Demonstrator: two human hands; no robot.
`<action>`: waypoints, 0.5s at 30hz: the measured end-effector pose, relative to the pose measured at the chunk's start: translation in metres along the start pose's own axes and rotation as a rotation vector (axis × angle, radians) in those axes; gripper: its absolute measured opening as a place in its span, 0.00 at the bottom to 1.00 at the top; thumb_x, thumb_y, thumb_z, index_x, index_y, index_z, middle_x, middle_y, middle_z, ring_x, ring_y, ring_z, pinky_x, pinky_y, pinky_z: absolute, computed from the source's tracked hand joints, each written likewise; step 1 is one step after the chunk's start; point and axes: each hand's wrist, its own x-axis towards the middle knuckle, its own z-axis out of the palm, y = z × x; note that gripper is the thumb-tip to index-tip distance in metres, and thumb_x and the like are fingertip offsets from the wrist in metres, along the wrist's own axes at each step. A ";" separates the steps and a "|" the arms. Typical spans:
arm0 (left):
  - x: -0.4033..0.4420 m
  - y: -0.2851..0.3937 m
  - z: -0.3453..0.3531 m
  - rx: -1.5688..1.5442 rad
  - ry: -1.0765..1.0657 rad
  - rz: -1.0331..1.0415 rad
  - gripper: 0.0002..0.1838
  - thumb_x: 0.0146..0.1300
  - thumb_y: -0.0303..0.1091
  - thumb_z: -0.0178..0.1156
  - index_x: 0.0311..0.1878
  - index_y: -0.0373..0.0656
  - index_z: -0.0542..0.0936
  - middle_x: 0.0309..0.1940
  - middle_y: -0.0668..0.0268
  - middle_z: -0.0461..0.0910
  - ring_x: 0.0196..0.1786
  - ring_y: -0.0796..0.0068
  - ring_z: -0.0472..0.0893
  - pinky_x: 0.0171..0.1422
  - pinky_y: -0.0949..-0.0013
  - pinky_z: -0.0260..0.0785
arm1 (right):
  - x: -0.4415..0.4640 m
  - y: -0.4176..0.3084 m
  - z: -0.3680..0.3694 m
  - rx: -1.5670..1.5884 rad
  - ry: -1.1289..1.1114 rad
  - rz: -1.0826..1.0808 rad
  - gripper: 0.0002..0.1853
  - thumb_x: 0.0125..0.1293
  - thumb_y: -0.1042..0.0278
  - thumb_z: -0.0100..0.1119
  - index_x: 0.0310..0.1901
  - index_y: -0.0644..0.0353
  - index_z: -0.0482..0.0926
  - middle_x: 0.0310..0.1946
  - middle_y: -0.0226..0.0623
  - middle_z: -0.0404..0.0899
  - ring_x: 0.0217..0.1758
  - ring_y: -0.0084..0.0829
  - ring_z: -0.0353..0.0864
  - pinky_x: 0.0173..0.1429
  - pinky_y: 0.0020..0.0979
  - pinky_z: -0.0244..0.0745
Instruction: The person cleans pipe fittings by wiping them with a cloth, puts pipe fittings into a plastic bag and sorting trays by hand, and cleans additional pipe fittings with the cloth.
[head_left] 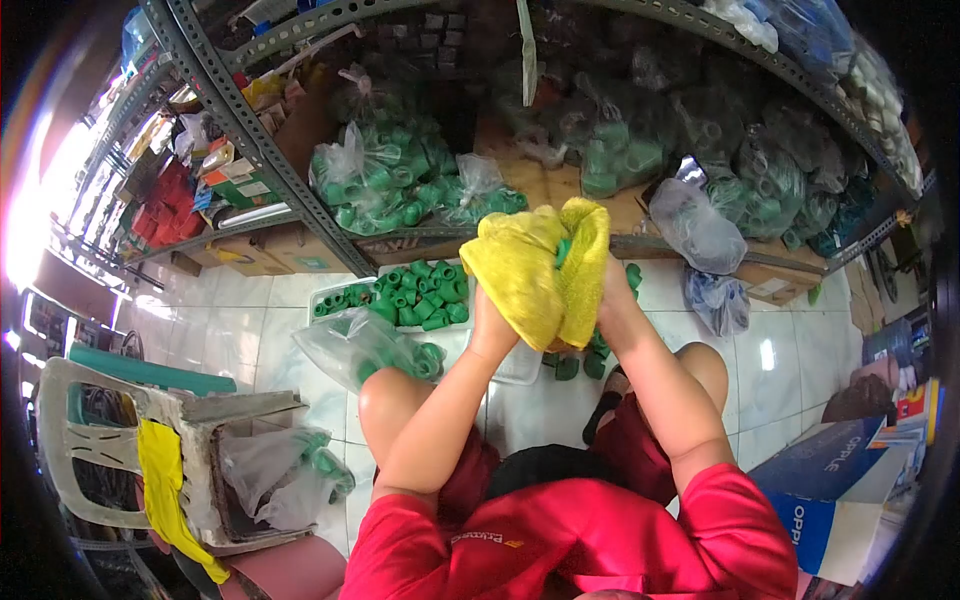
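Note:
A yellow cloth (515, 275) is held up in front of me between both hands. Between its folds shows a small piece of a green pipe fitting (563, 252); the rest of it is covered. My left hand (491, 325) grips the cloth from the left, its fingers mostly hidden under the fabric. On the other side my right hand (614, 292) is closed on the cloth, fingers also largely covered. Below and to the left, green pipe fittings (425, 295) lie heaped in a shallow white tray. Several more green fittings (567, 368) rest on the floor beneath my hands.
A clear plastic bag (345, 345) with fittings lies beside my left knee. Ahead, a metal shelf (420, 238) carries bagged green fittings (385, 165). A white plastic chair (90, 420) with a yellow rag stands left; a blue box (815, 465) stands right.

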 end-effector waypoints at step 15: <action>-0.001 -0.022 -0.001 -0.780 0.062 -0.428 0.23 0.58 0.33 0.54 0.57 0.40 0.65 0.53 0.61 0.68 0.56 0.65 0.68 0.61 0.66 0.58 | -0.024 -0.021 0.016 -0.132 -0.120 -0.029 0.23 0.60 0.63 0.52 0.55 0.61 0.63 0.50 0.33 0.68 0.50 0.25 0.69 0.55 0.27 0.65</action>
